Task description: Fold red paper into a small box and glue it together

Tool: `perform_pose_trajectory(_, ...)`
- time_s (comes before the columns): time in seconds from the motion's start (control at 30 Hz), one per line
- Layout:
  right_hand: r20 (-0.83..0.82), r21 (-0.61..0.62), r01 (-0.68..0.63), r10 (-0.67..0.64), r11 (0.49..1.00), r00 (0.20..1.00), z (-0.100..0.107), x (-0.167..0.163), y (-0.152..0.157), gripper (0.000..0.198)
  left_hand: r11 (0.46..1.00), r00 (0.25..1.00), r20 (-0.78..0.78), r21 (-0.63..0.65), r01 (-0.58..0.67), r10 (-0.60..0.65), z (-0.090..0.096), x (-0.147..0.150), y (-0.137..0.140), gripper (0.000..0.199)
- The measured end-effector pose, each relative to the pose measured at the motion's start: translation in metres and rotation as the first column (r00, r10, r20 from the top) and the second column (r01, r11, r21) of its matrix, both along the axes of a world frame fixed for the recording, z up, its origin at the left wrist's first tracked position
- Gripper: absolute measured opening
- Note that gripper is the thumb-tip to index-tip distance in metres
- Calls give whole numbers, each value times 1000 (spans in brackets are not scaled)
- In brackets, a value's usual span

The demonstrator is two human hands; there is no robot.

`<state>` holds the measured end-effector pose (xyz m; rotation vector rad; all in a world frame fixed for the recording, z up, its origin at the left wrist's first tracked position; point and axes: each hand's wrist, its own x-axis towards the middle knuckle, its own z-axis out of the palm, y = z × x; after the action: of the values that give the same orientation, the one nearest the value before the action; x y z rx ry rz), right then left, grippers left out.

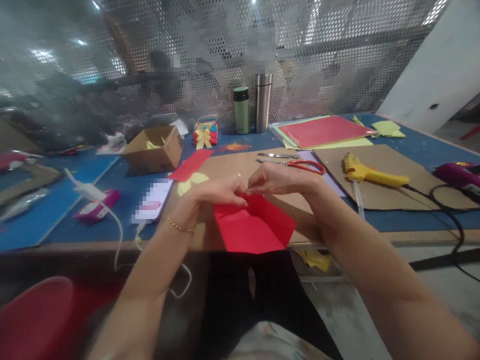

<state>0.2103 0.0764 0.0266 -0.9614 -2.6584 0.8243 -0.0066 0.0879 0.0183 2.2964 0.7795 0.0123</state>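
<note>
The folded red sheet [258, 230] looks like smooth, stiff paper with a matt face, over dull brown corrugated-type cardboard [225, 165]. I see brushed-looking bare metal on the tall flask [263, 105], while the green tumbler [242, 112] has a satin coat and dark plastic lid. The scissors [296, 164] pair metal blades with shiny red plastic handles; the glue gun [378, 176] is yellow plastic. Perforated metal makes the screen [213, 30]. The blue tabletop [401, 222] seems painted and scuffed, though blur softens it.

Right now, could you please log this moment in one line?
left hand: pinching red paper | right hand: pinching same paper | scissors: beyond hands | glue gun: on cardboard
</note>
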Motion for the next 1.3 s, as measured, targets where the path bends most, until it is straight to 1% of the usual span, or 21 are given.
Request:
perform_pose_trajectory(0.13, -1, 67, 10, -10, 998, 1000, 2, -2, -3, 28, 999, 999, -14, -6, -41, 41, 0, 2, -1, 41)
perform_pose_trajectory(0.37, 86, 180, 39, -55, 983, 995, 6, -4, -9, 27, 997, 997, -19, -7, -73, 73, 4, 5, -6, 36)
perform_pose_trajectory(0.5, 139, 162, 65, -88, 985, 986, 5, -1, -9, 28, 998, 998, 16, 25, -57, 57, 3, 7, -7, 38)
perform_pose_trajectory(0.57, 143, 130, 69, -88, 989, 986, 4, -1, -8, 29, 997, 998, 26, 55, -59, 58, 0, 8, -6, 38)
perform_pose_trajectory(0.63, 137, 126, 68, -85, 990, 987, 4, -2, -8, 29, 995, 998, 25, 83, -62, 60, -3, 10, -4, 40)
perform_pose_trajectory(0.77, 177, 220, 69, -109, 973, 978, 3, -2, -5, 28, 994, 996, 40, 73, -79, 76, -6, 10, 1, 42)
perform_pose_trajectory(0.9, 203, 341, 123, -201, 932, 958, 3, 4, 2, 26, 995, 993, 65, -28, -95, 97, 1, -2, 5, 37)
perform_pose_trajectory(0.97, 203, 370, 159, -246, 916, 948, 3, 8, 5, 27, 990, 986, 96, -35, -137, 140, 4, -10, 7, 32)
perform_pose_trajectory(1.03, 218, 371, 182, -276, 910, 936, 4, 11, 7, 27, 985, 978, 122, -38, -166, 169, 4, -17, 9, 30)
perform_pose_trajectory(1.2, 245, 338, 229, -320, 913, 915, 6, 11, 6, 27, 992, 982, 151, -70, -107, 116, -1, -19, 10, 35)
perform_pose_trajectory(1.27, 233, 297, 235, -309, 926, 922, 7, 9, 3, 32, 993, 985, 139, -69, -92, 100, 1, -15, 7, 34)
perform_pose_trajectory(1.3, 221, 263, 223, -283, 939, 933, 8, 8, 2, 35, 995, 989, 121, -68, -79, 87, 3, -12, 4, 35)
